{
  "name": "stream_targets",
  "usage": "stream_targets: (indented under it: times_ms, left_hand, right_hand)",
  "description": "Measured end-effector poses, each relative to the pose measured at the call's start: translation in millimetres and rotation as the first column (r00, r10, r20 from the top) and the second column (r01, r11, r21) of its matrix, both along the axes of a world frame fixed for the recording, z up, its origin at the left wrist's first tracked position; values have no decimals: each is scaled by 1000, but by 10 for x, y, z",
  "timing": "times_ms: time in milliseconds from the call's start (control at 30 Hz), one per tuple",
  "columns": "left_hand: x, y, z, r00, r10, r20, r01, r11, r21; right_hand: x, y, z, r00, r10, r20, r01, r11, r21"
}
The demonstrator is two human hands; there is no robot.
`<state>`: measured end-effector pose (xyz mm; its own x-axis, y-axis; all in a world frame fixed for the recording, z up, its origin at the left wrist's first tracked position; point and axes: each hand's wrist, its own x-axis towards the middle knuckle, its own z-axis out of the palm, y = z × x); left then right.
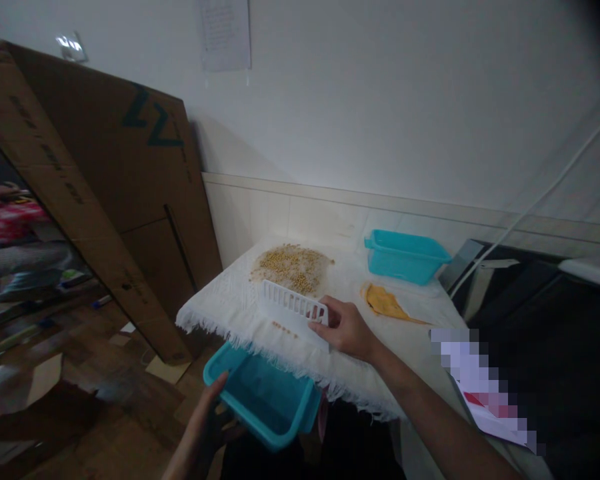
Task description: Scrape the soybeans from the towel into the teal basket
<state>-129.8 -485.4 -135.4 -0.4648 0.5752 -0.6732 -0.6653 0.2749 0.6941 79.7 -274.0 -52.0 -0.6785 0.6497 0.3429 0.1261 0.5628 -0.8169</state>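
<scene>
My right hand (pixel 347 327) grips the right end of a white slotted plastic rack (pixel 293 305), which stands tilted on its edge on the white fringed cloth (pixel 240 293). Several small brownish beans (pixel 284 328) lie on or by its near face. Behind the rack spreads a pile of yellowish beans mixed with something whitish (pixel 293 263). Below the table's front edge is a teal plastic bin (pixel 265 397), partly under the cloth's fringe. My left hand (pixel 213 413) holds its left side, thumb at the rim and the other fingers partly hidden underneath.
A second teal bin (pixel 405 257) stands at the table's back right, with a flat orange-yellow piece (pixel 387 301) before it. A tall cardboard box (pixel 115 160) stands left. Dark equipment (pixel 535 293) and a white cable (pixel 540 203) are right. A person's sleeve (pixel 25 259) shows far left.
</scene>
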Motion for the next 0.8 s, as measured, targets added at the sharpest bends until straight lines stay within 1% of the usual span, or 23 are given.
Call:
stream_targets:
  times_ms: [100, 233, 300, 367, 433, 500, 567, 667, 800]
  left_hand:
    - [8, -4, 0, 1000, -17, -7, 17, 999, 40]
    - [-24, -21, -45, 999, -34, -34, 34, 999, 9]
    - [-52, -29, -71, 999, -48, -26, 49, 999, 12]
    - [-75, -31, -86, 998, -60, -4, 60, 998, 0]
    - [-91, -25, -98, 998, -60, 6, 60, 998, -25]
    - [-101, -11, -121, 999, -50, -6, 49, 998, -29]
    - [-109, 6, -158, 1000, -27, -8, 27, 999, -27]
    - [-116, 24, -215, 999, -8, 34, 8, 1000, -9]
    - [-103, 26, -237, 998, -26, 53, 25, 999, 25]
  right_hand:
    - [-1, -24, -8, 999, 40, -2, -40, 995, -89]
    - [1, -8, 0, 990, 121, -75, -134, 966, -222]
    - [11, 49, 5, 987, 106, -123, -135, 956, -261]
    - [36, 147, 0, 986, 11, -165, -54, 963, -263]
    - [80, 277, -17, 973, -136, -185, 92, 970, -226]
    - [137, 415, -40, 947, -268, -179, 242, 958, -156]
    - [197, 538, -63, 922, -360, -145, 354, 933, -68]
    - [270, 667, -97, 896, -432, -99, 437, 899, 27]
    - [302, 752, -155, 892, -448, -61, 452, 888, 86]
